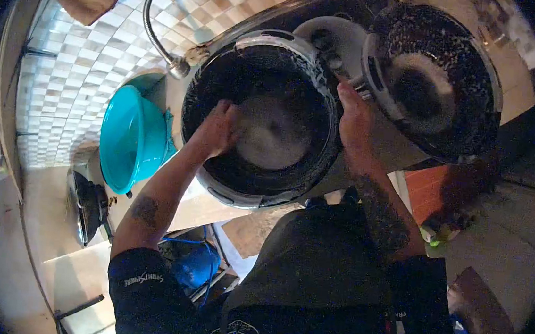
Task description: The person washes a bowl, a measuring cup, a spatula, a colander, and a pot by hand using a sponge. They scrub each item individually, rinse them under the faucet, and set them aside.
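A large round dark pan with a pale rim is tilted toward me at the sink, its inside dark with a lighter, blurred bottom. My left hand reaches inside it with the fingers curled against the inner wall. Whatever that hand may hold is hidden. At the pan's right edge, my right hand is closed on the rim, with the thumb up and the fingers mostly out of sight. White suds cling to the upper right of the pan's wall.
A second dark pan, spotted with suds, stands to the right. A flexible faucet hangs over the left rim. Further left are a turquoise tub and a dark stove-like object. Another person's arm shows at lower right.
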### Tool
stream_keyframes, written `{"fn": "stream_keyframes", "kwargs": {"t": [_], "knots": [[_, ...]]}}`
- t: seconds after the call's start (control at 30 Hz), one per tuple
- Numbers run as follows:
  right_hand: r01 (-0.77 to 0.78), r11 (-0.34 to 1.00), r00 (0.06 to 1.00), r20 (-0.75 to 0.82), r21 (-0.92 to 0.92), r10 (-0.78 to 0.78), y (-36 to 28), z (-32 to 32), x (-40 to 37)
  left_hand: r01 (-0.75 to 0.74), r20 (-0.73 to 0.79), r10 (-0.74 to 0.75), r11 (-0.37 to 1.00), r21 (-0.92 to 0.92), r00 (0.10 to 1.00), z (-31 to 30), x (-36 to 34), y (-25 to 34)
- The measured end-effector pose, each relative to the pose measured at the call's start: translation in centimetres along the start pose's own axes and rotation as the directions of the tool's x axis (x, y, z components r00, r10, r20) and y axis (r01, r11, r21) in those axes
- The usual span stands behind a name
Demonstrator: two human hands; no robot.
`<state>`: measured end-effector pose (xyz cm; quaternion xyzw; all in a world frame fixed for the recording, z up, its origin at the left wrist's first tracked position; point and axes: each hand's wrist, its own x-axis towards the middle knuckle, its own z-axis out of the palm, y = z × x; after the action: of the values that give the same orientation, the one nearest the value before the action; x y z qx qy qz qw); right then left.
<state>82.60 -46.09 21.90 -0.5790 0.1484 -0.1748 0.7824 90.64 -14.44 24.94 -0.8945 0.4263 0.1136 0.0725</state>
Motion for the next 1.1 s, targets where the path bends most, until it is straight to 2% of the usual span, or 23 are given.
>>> {"fn": "stream_keyframes", "kwargs": {"t": [0.07, 0.1, 0.17, 0.27, 0.3, 0.33, 0.37, 0.4, 0.43, 0.47, 0.53, 0.6, 0.67, 0.73, 0.77, 0.8, 0.9, 0.93, 1.0, 1.07, 1.1], "knots": [[-0.039, 0.991, 0.998, -0.063, -0.127, 0.031, -0.5, 0.0, -0.4, 0.086, 0.028, -0.086, 0.996, -0.004, 0.996, -2.5, 0.7, 3.8], [-0.060, 0.981, 0.995, -0.094, -0.185, 0.043, -0.7, 0.0, -0.5, 0.144, 0.116, -0.145, 0.989, 0.012, 0.983, -1.1, 1.5, 3.4], [-0.054, 0.995, 0.997, -0.054, -0.082, 0.049, -0.6, 0.2, -0.6, 0.260, 0.290, -0.268, 0.963, 0.064, 0.919, 1.6, 3.7, 2.1], [-0.110, 0.991, 0.994, -0.017, 0.070, 0.112, 1.0, 0.4, -0.3, 0.401, 0.092, -0.394, 0.854, -0.331, 0.915, -1.0, 9.9, 4.2], [-0.148, 0.982, 0.989, -0.003, 0.117, 0.150, 1.5, 0.5, -0.3, 0.242, -0.140, -0.300, 0.914, -0.326, 0.944, 3.9, 12.5, 4.0], [-0.126, 0.990, 0.992, -0.023, 0.062, 0.128, 1.3, 0.6, -0.4, 0.079, -0.364, -0.181, 0.957, -0.278, 0.914, 8.8, 15.0, 4.2], [-0.091, 0.996, 0.995, -0.043, 0.007, 0.091, 0.9, 0.6, 0.1, 0.162, -0.102, -0.209, 0.925, -0.344, 0.973, 3.5, 14.8, 8.1], [-0.077, 0.996, 0.996, -0.055, -0.048, 0.074, 0.8, 0.7, -0.1, 0.208, 0.075, -0.196, 0.866, -0.455, 0.978, 2.3, 12.4, 10.2], [-0.070, 0.997, 0.995, -0.073, -0.024, 0.068, 1.0, 0.9, -0.5, 0.288, 0.249, -0.177, 0.795, -0.534, 0.952, 1.1, 10.0, 12.3], [-0.051, 0.999, 0.994, -0.101, 0.004, 0.051, 1.2, 1.1, -0.4, 0.293, 0.294, -0.122, 0.693, -0.659, 0.948, 5.8, 8.2, 10.8], [-0.066, 0.997, 0.988, -0.137, 0.046, 0.072, 1.2, 0.9, -0.7, 0.315, 0.361, -0.078, 0.676, -0.666, 0.929, 7.3, 6.8, 7.6], [-0.130, 0.988, 0.981, -0.136, 0.081, 0.140, 0.7, 1.0, -1.0, 0.325, 0.406, -0.141, 0.842, -0.431, 0.903, 4.0, 7.9, 2.1], [-0.124, 0.992, 0.985, -0.117, 0.011, 0.124, 0.4, 1.0, -0.8, 0.318, 0.433, -0.222, 0.934, -0.162, 0.873, 2.4, 8.0, -1.6], [-0.094, 0.995, 0.989, -0.114, -0.022, 0.091, -0.2, 1.1, -0.1, 0.064, 0.195, -0.031, 0.985, -0.161, 0.980, 7.6, 9.4, 0.3], [-0.083, 0.996, 0.991, -0.109, -0.029, 0.079, -0.6, 1.0, 0.0, -0.062, 0.073, 0.073, 0.987, -0.148, 0.995, 9.8, 9.4, 1.7], [-0.085, 0.996, 0.992, -0.099, -0.037, 0.081, -0.6, 0.7, -0.6, 0.010, 0.111, 0.027, 0.948, -0.319, 0.994, 8.6, 7.3, 3.0], [-0.067, 0.998, 0.991, -0.113, 0.012, 0.068, 0.4, 0.7, -0.9, 0.038, 0.230, 0.027, 0.961, -0.272, 0.973, 5.9, 5.2, -2.0], [-0.064, 0.998, 0.992, -0.105, -0.010, 0.062, 0.4, 0.9, -0.9, 0.192, 0.294, -0.126, 0.959, -0.207, 0.947, 2.9, 6.8, -1.2], [-0.056, 0.997, 0.994, -0.097, -0.057, 0.050, 0.2, 1.0, -1.1, 0.078, 0.108, -0.048, 0.951, -0.299, 0.993, 3.9, 8.1, 2.7], [-0.043, 0.999, 0.994, -0.104, -0.004, 0.042, 1.3, 1.2, -0.5, -0.063, -0.102, 0.028, 0.932, -0.357, 0.994, 4.5, 9.8, 6.4], [-0.047, 0.999, 0.993, -0.105, 0.023, 0.049, 1.8, 1.1, -0.7, -0.140, -0.092, 0.117, 0.937, -0.320, 0.989, 6.4, 9.2, 6.6]]}}
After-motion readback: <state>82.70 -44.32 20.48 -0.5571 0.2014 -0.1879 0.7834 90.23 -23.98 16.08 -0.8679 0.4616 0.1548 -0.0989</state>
